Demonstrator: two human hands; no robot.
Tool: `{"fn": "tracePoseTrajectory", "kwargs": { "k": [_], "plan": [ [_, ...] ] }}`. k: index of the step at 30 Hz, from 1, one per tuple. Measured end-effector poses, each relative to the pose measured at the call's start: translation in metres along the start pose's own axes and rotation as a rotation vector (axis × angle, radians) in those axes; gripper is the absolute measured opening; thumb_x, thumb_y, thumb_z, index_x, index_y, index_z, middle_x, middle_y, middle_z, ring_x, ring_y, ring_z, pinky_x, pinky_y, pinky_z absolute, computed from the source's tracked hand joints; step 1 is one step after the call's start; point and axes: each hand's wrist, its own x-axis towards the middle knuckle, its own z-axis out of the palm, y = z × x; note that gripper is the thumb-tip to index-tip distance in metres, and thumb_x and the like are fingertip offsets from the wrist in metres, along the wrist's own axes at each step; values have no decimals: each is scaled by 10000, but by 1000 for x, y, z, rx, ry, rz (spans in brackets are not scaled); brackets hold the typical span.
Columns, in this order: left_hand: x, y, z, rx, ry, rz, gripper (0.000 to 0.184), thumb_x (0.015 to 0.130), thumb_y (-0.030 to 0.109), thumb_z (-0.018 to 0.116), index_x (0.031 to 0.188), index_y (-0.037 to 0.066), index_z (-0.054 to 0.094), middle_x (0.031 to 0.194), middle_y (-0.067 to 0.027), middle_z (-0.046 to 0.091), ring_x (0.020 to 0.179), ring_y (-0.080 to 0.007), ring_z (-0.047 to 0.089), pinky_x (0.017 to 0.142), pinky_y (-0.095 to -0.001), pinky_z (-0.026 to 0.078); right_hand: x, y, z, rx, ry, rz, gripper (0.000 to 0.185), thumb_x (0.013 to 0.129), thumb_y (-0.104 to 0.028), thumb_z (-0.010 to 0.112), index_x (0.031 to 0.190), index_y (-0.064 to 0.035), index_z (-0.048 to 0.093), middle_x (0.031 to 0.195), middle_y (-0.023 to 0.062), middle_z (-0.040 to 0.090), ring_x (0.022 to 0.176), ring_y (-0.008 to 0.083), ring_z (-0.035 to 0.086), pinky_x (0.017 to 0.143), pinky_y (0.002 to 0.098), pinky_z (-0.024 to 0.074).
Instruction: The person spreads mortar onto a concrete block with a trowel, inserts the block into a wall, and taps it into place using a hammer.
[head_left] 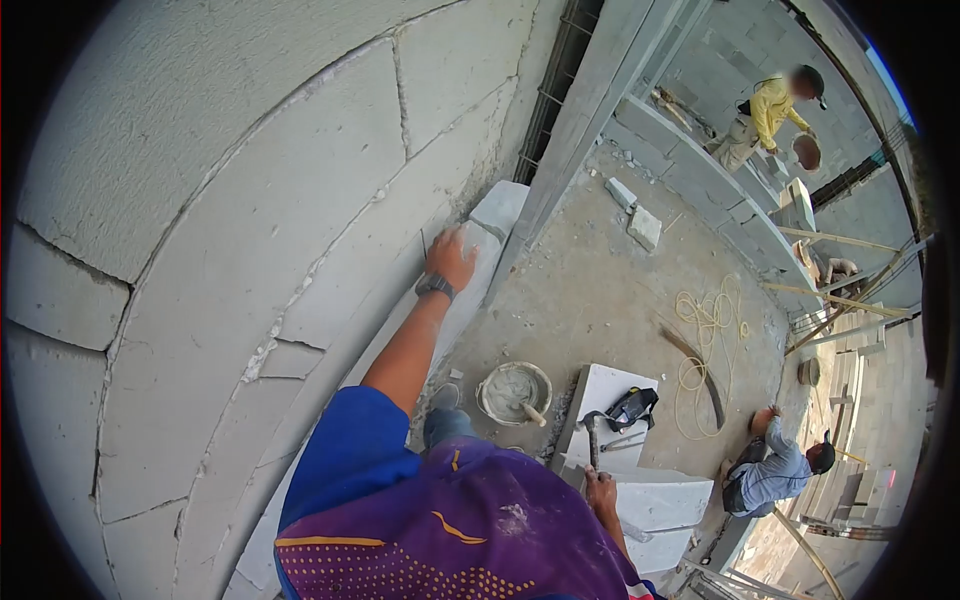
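Note:
My left hand [451, 258], with a dark watch at the wrist, rests with fingers spread on the top of a low row of pale blocks against the block wall [300, 200]. Just beyond it lies a short end block [500, 208] beside a metal post. My right hand [601, 488] is closed around the handle of a hammer [592, 440], whose head points away from me above white blocks. Between my hands, near my foot, stands a bucket of grey mortar [513, 393] with a tool handle leaning over its rim.
A black pouch [632, 408] lies on a white block. Coiled yellow hose [708, 340] and block pieces [644, 228] are on the floor. One person in yellow [770, 112] holds a bucket behind a low wall; another person [780, 470] crouches at right.

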Motion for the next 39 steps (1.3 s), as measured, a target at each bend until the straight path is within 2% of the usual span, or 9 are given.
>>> {"fn": "tracePoseTrajectory", "kwargs": {
  "k": [3, 6, 11, 18, 22, 27, 30, 33, 39],
  "plan": [
    [31, -9, 13, -10, 31, 1, 556, 899, 298, 662, 1382, 65, 515, 1381, -187, 546, 1252, -366, 536, 1031, -458, 452, 17, -76, -3, 12, 9, -63, 624, 954, -542, 546, 784, 55, 614, 736, 262, 623, 703, 426, 592, 658, 494, 437],
    [50, -6, 22, -87, -83, -72, 569, 912, 319, 650, 1394, 60, 495, 1389, -191, 534, 1237, -367, 550, 994, -473, 475, 19, -153, 7, 73, 229, -227, 513, 964, -446, 596, 773, 29, 571, 676, 207, 582, 621, 368, 540, 598, 467, 406],
    [70, -3, 26, -193, -268, -326, 564, 951, 421, 580, 1381, 60, 517, 1301, -252, 604, 1198, -424, 577, 995, -499, 471, 26, -246, 25, 256, 348, -445, 386, 952, -322, 651, 855, 16, 492, 701, 248, 569, 676, 474, 568, 606, 499, 425],
    [86, -19, 42, -200, -358, -355, 570, 894, 455, 654, 1276, 33, 620, 1156, -253, 677, 1115, -414, 632, 945, -470, 511, 58, -356, 33, 125, 233, -423, 420, 972, -365, 602, 1133, 21, 567, 911, 300, 647, 844, 499, 625, 729, 509, 491],
    [83, -19, 40, -214, -332, -316, 557, 899, 426, 640, 1298, 38, 600, 1194, -253, 659, 1139, -424, 620, 955, -494, 503, 69, -419, 23, 338, 212, -486, 439, 990, -356, 563, 1269, -17, 564, 1042, 298, 662, 967, 491, 635, 817, 499, 501],
    [83, -24, 43, -168, -330, -293, 600, 907, 437, 628, 1366, 55, 569, 1234, -252, 647, 1164, -415, 614, 983, -478, 498, 98, -454, 36, 404, 333, -565, 406, 1008, -330, 523, 1281, -34, 575, 1063, 299, 663, 997, 495, 628, 831, 511, 495],
    [83, -22, 42, -179, -344, -324, 606, 911, 447, 623, 1369, 55, 567, 1239, -249, 646, 1170, -412, 612, 986, -474, 497, 114, -460, 39, 180, 122, -326, 418, 1014, -343, 493, 1286, -36, 574, 1063, 307, 660, 997, 502, 622, 842, 524, 491],
    [83, -22, 42, -156, -303, -281, 599, 898, 460, 665, 1298, 16, 618, 1172, -268, 665, 1111, -416, 635, 947, -457, 516, 127, -451, 57, 269, 200, -421, 450, 1033, -416, 452, 1274, -58, 578, 899, 298, 651, 865, 512, 623, 746, 525, 484],
    [80, -25, 48, -168, -247, -268, 598, 906, 469, 657, 1288, 11, 622, 1166, -265, 668, 1103, -414, 639, 942, -460, 516, 132, -447, 62, 257, 246, -391, 439, 1021, -409, 480, 1262, -56, 584, 915, 292, 653, 883, 503, 625, 753, 517, 482]
  ]
}}
